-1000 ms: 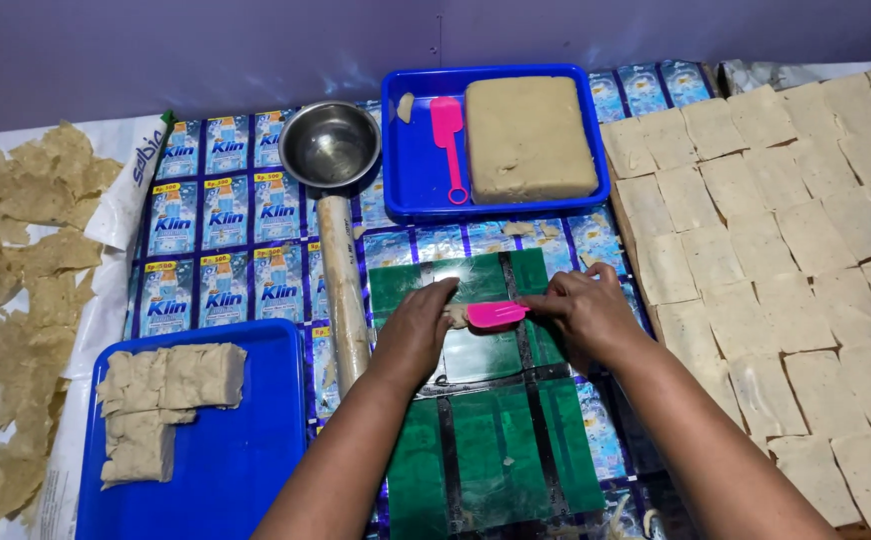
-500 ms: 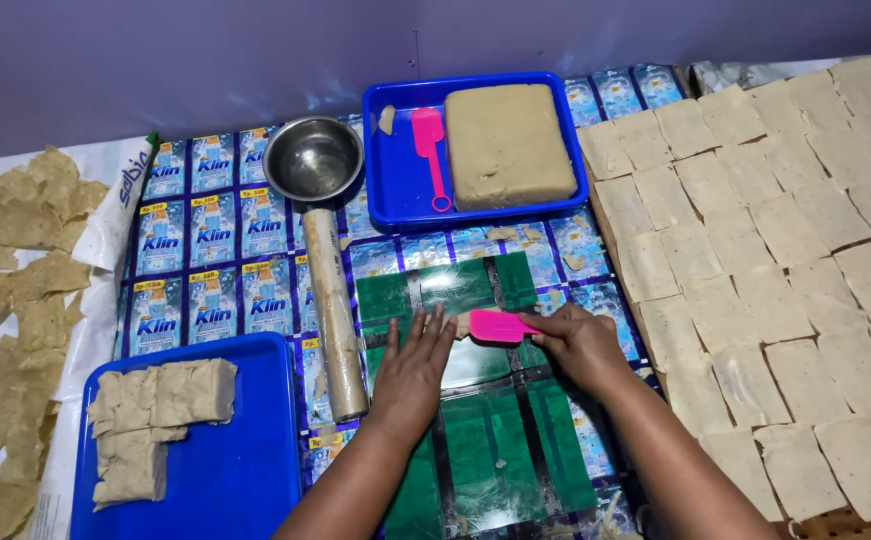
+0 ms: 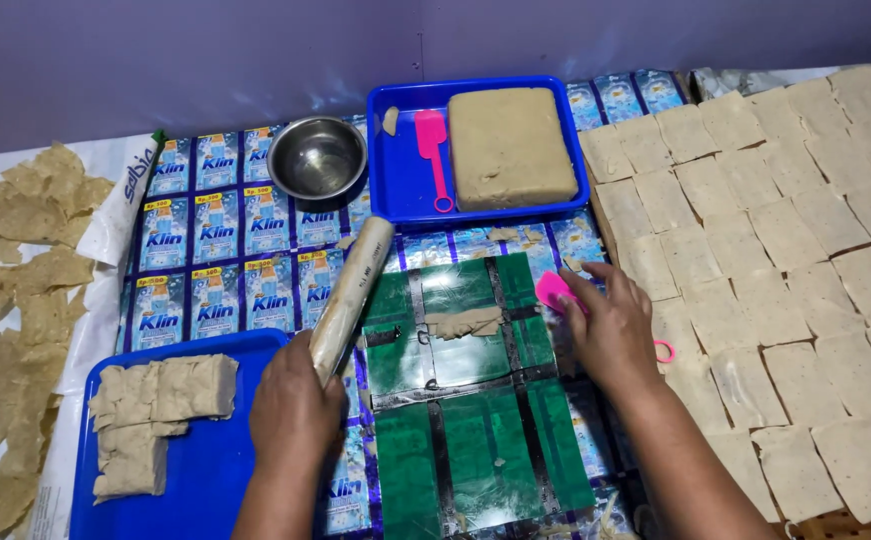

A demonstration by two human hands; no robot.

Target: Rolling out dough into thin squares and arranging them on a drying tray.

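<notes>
Hands at a green plastic-covered work board (image 3: 476, 420). Left hand (image 3: 294, 408) is wrapped around the near end of a rolling pin (image 3: 352, 298), angled away, seemingly for lifting. Right hand (image 3: 611, 330) is closed on a pink scraper (image 3: 556, 290), handle mostly hidden. Between the grips, a thin dough strip (image 3: 466, 322) lies. Beyond, a dough block (image 3: 511, 147) sits in a blue tray (image 3: 396, 190). Forearms are cut off.

dough strip (image 3: 464, 322) on mat (image 3: 476, 440), centre | rolling pin (image 3: 352, 297) left of mat | bowl (image 3: 317, 157) behind pin | dough block (image 3: 511, 147) in tray (image 3: 401, 190) behind mat | cut squares (image 3: 786, 260) right
</notes>
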